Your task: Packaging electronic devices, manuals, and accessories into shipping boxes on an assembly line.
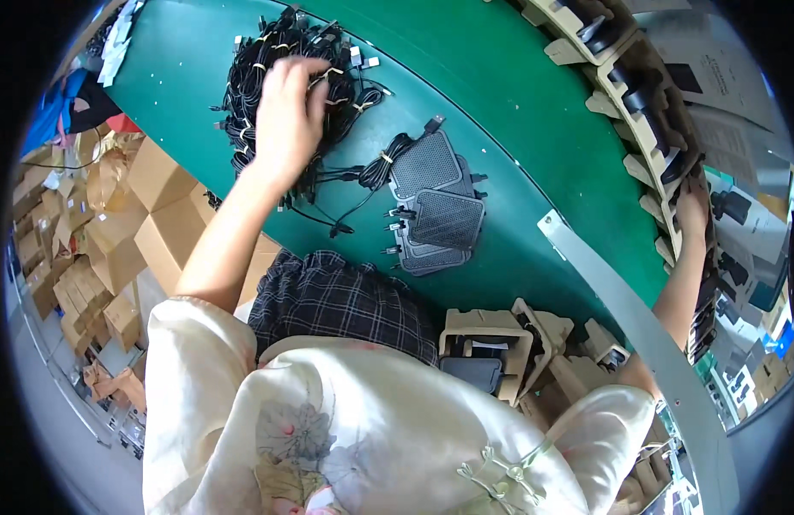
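A heap of black cables [242,94], bundled with pale ties and bearing USB plugs, lies on the green bench at the upper left. My left hand [287,116] reaches into the heap, its thumb and fingers apart and curved over the cables. My right arm stretches to the far right, where my right hand [693,206] touches the row of cardboard-coloured pulp trays [642,167]. Its fingers are partly hidden there, and whether they grip anything does not show. Between the arms lie several stacked black mesh-faced flat devices [448,219]. One tied cable [375,172] rests beside them.
A grey metal strip [616,300] crosses the bench on the right. Pulp trays [487,326] with dark parts stand below the bench edge. Open cardboard boxes [165,189] and more cartons are at the left. Printed sheets [740,154] hang beyond the trays at the right.
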Motion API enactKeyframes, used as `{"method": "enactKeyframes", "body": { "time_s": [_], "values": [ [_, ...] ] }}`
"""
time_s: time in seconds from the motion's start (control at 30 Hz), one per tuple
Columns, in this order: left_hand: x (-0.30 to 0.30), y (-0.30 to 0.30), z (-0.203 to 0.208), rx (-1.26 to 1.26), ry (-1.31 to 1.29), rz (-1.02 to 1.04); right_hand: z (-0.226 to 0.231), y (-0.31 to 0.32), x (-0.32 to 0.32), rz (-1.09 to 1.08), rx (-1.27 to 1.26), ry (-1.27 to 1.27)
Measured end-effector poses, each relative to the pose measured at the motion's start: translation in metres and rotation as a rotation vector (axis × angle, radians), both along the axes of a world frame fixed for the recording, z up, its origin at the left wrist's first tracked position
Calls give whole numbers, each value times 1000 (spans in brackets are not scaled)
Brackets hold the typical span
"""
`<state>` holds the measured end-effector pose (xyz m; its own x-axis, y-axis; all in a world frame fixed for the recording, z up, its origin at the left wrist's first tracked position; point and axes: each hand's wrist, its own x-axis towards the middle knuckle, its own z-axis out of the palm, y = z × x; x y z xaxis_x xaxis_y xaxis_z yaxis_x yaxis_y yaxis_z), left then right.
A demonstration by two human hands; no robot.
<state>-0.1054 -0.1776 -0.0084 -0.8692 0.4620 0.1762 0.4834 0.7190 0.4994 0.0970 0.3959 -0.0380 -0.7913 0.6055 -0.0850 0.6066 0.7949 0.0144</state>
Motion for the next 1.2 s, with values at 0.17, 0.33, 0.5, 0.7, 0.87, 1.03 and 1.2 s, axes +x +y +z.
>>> {"method": "enactKeyframes", "body": {
  "time_s": [0.17, 0.33, 0.5, 0.7, 0.87, 1.03, 1.2],
  "values": [
    [-62, -10, -24, -433, 393, -107, 3, 20, 3, -276, -54, 111],
    [-4, 36, 4, -499, 171, -291, -7, 23, 28, -249, -304, 409],
    [73, 15, -37, -540, -10, -388, 37, -23, 3, -58, 118, -8],
    [59, 31, 6, -373, -307, -299, 101, -85, -19, 14, 156, -6],
    [52, 106, 71, -108, 54, -627, 134, -173, -59, 385, -1131, 216],
    [66, 190, 71, 273, 21, -602, 137, -192, -54, 342, -1568, -80],
    [70, 215, 39, 611, -1252, -418, 125, -188, -28, 6, -1658, 308]
  ]
}}
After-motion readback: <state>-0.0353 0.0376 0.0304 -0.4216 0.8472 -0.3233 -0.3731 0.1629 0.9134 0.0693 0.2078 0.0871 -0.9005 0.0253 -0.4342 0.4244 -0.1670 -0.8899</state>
